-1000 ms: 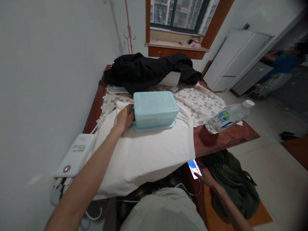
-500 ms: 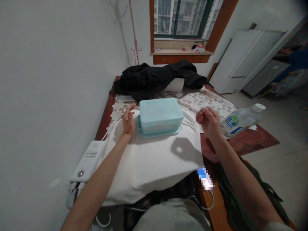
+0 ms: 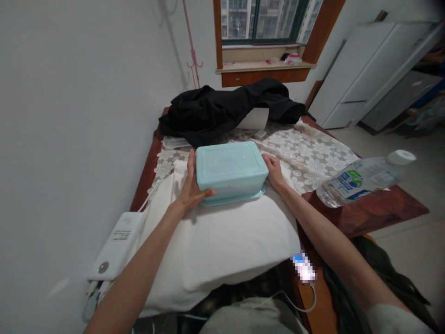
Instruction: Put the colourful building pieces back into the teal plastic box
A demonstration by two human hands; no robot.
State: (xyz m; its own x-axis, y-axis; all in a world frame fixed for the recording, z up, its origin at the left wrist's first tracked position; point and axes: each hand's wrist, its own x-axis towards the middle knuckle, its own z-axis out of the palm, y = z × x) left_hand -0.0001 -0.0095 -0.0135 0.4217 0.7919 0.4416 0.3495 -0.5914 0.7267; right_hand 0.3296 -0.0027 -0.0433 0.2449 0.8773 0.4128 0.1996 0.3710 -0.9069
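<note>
At the far left, a white power unit [image 3: 118, 243] stands beside the white cloth [image 3: 229, 236], with cables plugged into its near end; a pull on the cloth could drag the cable that runs up along the cloth's left edge. Next, the left hand [image 3: 191, 188] clasps the left end of the turquoise box [image 3: 231, 167], its thumb laid across the front face and its fingers set apart from the thumb along the side. The box sits on the cloth, upon the table, between the two hands, a flat rim of its own colour showing beneath it. That rim looks like a separate piece, so lifting by the upper walls alone could leave it behind and let the contents spill. The right hand [image 3: 273, 169] is at the box's right end, fingers curled together; their tips are hidden, so whether they clamp the wall cannot be told. An uneven hold between the hands could tip the box, and the loose cloth could slide under it. Farther right, the phone [image 3: 304, 267] lies low beneath the right forearm, its cable easily snagged, while the clear bottle [image 3: 358, 178] stands near the table [image 3: 392, 211] edge, where an outward elbow could topple it.
</note>
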